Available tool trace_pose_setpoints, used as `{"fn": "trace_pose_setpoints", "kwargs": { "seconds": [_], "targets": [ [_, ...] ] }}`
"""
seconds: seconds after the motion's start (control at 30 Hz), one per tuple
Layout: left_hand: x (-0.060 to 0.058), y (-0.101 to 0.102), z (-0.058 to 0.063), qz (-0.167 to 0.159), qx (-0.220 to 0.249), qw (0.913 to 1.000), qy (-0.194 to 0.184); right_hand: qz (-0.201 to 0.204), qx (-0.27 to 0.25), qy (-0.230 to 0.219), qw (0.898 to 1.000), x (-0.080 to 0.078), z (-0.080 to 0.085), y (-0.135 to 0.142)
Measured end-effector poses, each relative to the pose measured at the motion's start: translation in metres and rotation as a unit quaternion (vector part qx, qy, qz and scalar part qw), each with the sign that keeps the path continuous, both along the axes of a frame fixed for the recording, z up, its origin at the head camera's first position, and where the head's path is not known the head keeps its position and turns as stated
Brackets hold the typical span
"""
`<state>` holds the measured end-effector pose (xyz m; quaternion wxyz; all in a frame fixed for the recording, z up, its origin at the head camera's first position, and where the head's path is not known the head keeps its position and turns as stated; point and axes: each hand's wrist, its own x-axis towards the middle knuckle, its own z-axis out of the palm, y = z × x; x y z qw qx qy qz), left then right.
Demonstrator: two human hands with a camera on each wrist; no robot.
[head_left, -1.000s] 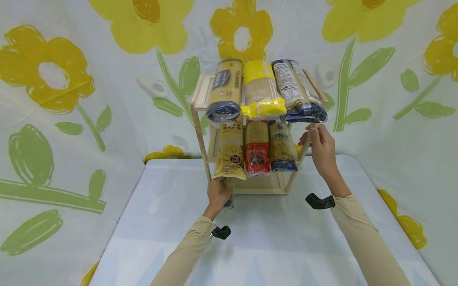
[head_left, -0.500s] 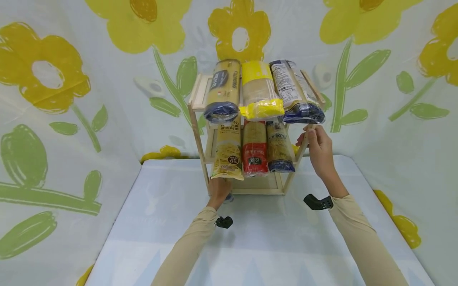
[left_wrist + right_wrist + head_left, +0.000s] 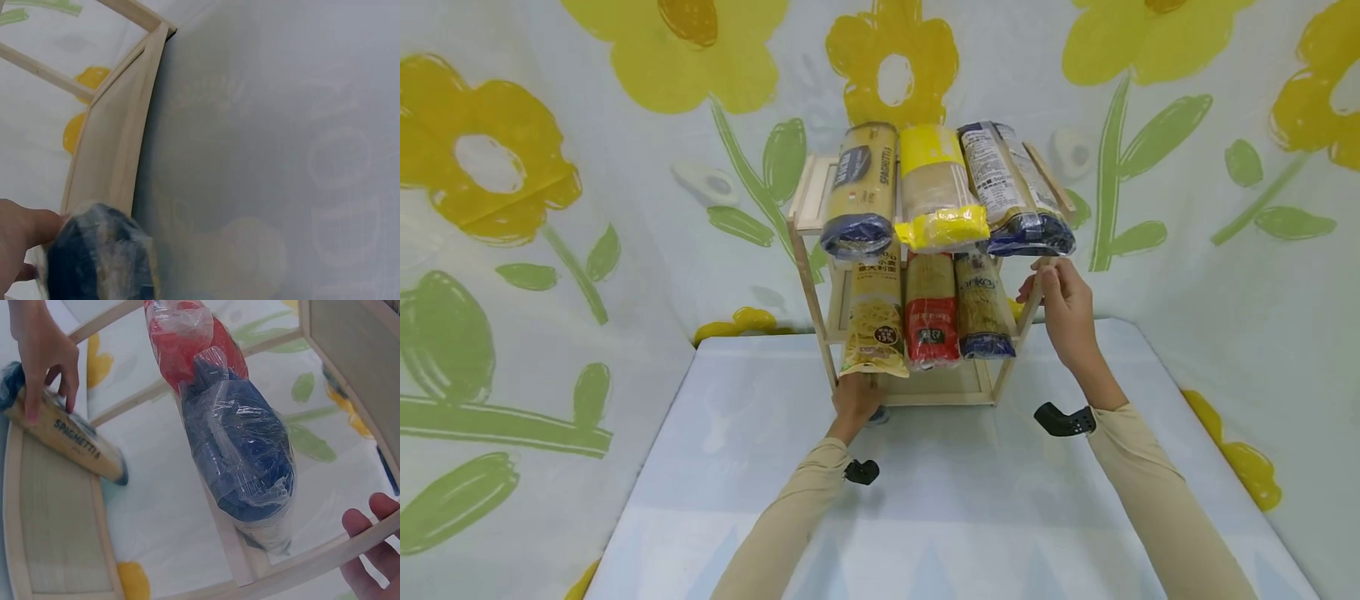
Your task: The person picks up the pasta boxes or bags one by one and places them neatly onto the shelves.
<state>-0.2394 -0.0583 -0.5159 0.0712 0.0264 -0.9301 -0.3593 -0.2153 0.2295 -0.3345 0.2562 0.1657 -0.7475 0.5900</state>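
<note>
My left hand [image 3: 856,402] grips a spaghetti pack [image 3: 74,439] from above, at the left of the bottom shelf [image 3: 62,519] of a wooden rack. The pack's dark blue end [image 3: 103,256] sticks out past the shelf's front edge in the left wrist view. In the head view the yellow pasta pack [image 3: 876,321] on the shelf above partly hides this hand. My right hand [image 3: 1066,308] holds the rack's right front post [image 3: 1030,310], its fingers [image 3: 369,531] curled round the wood.
Beside the yellow pack on the middle shelf lie a red pasta pack [image 3: 932,321] and a blue-ended one [image 3: 983,312]. The top tier bears a spaghetti pack [image 3: 865,183], a yellow-ended pack [image 3: 940,187] and a blue-white pack [image 3: 1015,187]. The rack stands on a pale table [image 3: 962,492].
My left hand has pushed the spaghetti pack farther back onto the bottom shelf, and less of its end shows. My right hand keeps its hold on the post.
</note>
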Motion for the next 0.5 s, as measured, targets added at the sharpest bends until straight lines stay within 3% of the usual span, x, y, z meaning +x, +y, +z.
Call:
{"fn": "trace_pose_setpoints", "kwargs": {
  "seconds": [0.37, 0.5],
  "targets": [
    [0.019, -0.009, -0.008, -0.058, -0.017, 0.9978, 0.028, -0.005, 0.014, -0.023, 1.000, 0.001, 0.001, 0.005],
    [0.028, -0.014, -0.004, -0.070, -0.004, 0.9967, 0.041, -0.007, 0.037, -0.031, 0.999, 0.002, 0.005, 0.011]
  ]
}}
